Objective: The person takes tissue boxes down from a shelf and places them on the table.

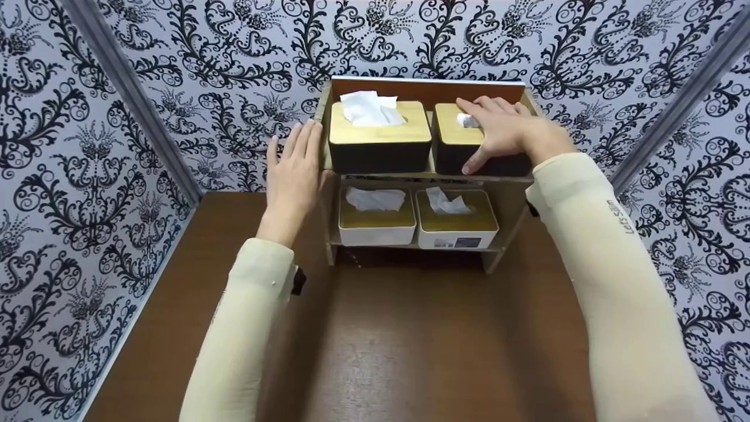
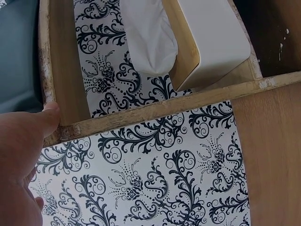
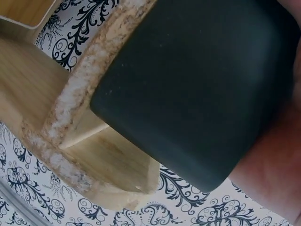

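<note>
My right hand (image 1: pixel 507 129) grips the right-hand black tissue box (image 1: pixel 454 158) on the upper shelf, thumb at its front and fingers over the wooden lid. A small white tissue tuft shows beside the fingers. In the right wrist view, the box's dark side (image 3: pixel 188 94) overlaps the shelf edge. My left hand (image 1: pixel 295 170) lies along the left side of the wooden shelf unit (image 1: pixel 498 258), its fingers straight. The left wrist view has that thumb (image 2: pixel 49 115) touching the unit's front edge. Beside it stands another black tissue box (image 1: pixel 381 158) with a white tissue sticking out.
Two white tissue boxes with wooden lids, one left (image 1: pixel 378 235) and one right (image 1: pixel 430 239), sit on the lower shelf. The unit stands on a brown wooden table (image 1: pixel 381 340) against patterned walls (image 1: pixel 234 76). Grey strips (image 1: pixel 140 99) run down the wall corners.
</note>
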A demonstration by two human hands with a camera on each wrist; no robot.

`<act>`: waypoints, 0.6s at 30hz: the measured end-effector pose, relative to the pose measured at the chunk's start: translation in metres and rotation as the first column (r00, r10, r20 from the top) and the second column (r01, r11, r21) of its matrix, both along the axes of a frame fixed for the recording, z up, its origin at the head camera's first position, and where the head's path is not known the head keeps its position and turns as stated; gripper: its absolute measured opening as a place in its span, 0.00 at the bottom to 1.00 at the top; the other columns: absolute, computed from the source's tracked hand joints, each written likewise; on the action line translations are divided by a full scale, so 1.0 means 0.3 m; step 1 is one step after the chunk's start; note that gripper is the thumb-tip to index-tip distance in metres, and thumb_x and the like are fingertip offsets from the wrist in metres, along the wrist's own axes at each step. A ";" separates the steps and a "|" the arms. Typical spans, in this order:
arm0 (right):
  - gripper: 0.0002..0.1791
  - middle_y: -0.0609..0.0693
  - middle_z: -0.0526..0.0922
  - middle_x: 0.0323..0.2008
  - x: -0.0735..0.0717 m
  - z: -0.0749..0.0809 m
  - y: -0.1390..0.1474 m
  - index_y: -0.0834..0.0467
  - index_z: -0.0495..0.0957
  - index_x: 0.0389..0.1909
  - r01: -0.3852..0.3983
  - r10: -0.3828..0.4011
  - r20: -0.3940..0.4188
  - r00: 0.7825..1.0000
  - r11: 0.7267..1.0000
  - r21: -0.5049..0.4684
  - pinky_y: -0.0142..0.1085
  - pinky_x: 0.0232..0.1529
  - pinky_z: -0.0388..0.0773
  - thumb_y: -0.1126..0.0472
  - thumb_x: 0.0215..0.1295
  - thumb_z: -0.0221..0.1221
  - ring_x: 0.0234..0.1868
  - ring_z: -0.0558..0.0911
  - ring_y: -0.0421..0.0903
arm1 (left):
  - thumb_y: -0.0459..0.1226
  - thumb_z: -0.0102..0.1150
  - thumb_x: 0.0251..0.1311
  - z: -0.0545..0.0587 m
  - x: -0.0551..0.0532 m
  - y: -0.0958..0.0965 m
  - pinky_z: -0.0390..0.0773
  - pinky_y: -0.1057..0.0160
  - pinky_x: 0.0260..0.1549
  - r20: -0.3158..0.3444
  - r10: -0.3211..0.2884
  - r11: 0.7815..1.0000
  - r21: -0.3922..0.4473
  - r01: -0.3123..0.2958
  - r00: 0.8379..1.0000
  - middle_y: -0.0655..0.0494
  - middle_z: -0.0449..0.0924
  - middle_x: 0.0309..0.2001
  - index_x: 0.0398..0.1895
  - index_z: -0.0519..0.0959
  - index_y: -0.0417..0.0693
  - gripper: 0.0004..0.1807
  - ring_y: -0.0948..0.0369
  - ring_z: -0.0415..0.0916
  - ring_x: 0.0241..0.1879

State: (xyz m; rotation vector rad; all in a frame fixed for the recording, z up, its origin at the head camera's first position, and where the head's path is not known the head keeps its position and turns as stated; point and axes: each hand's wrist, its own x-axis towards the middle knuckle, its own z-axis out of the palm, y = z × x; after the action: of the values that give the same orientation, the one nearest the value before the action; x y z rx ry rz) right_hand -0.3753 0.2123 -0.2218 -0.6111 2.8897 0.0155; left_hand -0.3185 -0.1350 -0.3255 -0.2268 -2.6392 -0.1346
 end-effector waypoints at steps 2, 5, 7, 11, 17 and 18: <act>0.74 0.62 0.45 0.76 -0.001 -0.003 -0.001 0.47 0.31 0.78 -0.001 0.001 -0.007 1.000 1.000 -0.005 0.71 0.70 0.38 0.34 0.39 0.72 0.75 0.44 0.69 | 0.50 0.58 0.64 0.002 0.001 0.000 0.42 0.45 0.76 0.009 0.005 1.000 -0.005 -0.005 1.000 0.56 0.48 0.79 0.78 0.47 0.52 0.45 0.55 0.46 0.78; 0.74 0.62 0.46 0.76 -0.005 -0.006 -0.001 0.46 0.32 0.78 0.003 -0.003 -0.005 1.000 1.000 -0.013 0.72 0.70 0.38 0.36 0.39 0.73 0.75 0.45 0.68 | 0.50 0.57 0.64 0.004 0.002 0.001 0.41 0.45 0.76 0.029 0.009 1.000 -0.013 -0.009 1.000 0.56 0.46 0.79 0.79 0.45 0.52 0.45 0.55 0.45 0.78; 0.74 0.63 0.46 0.75 -0.007 -0.006 -0.001 0.46 0.32 0.78 0.007 -0.007 0.002 1.000 1.000 -0.016 0.72 0.69 0.38 0.38 0.38 0.74 0.75 0.45 0.68 | 0.51 0.56 0.65 0.004 0.002 0.002 0.40 0.45 0.76 0.042 0.012 1.000 -0.021 -0.011 0.999 0.56 0.45 0.79 0.79 0.44 0.52 0.45 0.55 0.43 0.78; 0.73 0.62 0.49 0.74 -0.009 -0.004 -0.002 0.46 0.33 0.79 0.005 -0.005 0.001 1.000 1.000 -0.021 0.70 0.69 0.43 0.42 0.37 0.75 0.73 0.48 0.66 | 0.51 0.55 0.66 0.001 0.000 0.001 0.40 0.45 0.76 0.041 0.014 1.000 -0.025 -0.013 0.999 0.56 0.45 0.79 0.79 0.44 0.52 0.45 0.55 0.43 0.78; 0.73 0.62 0.53 0.72 -0.002 0.002 -0.008 0.45 0.34 0.79 -0.017 0.016 -0.014 1.000 1.000 -0.025 0.66 0.66 0.53 0.42 0.37 0.75 0.70 0.53 0.64 | 0.50 0.57 0.64 -0.001 0.000 0.003 0.42 0.44 0.76 0.011 0.010 1.000 -0.016 -0.010 1.000 0.55 0.47 0.79 0.78 0.47 0.51 0.45 0.55 0.45 0.78; 0.73 0.62 0.53 0.72 -0.002 0.002 -0.008 0.45 0.34 0.79 -0.018 0.018 -0.017 1.000 1.000 -0.025 0.66 0.65 0.54 0.42 0.37 0.75 0.70 0.53 0.64 | 0.50 0.58 0.64 -0.002 0.001 0.004 0.42 0.44 0.76 0.005 0.009 1.000 -0.012 -0.009 1.000 0.55 0.48 0.79 0.78 0.47 0.50 0.45 0.54 0.46 0.78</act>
State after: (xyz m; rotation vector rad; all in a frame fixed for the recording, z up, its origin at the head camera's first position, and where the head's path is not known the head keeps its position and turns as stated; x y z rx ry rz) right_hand -0.3759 0.2100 -0.2213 -0.6447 2.9045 -0.0137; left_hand -0.3183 -0.1337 -0.3261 -0.2185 -2.6463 -0.1165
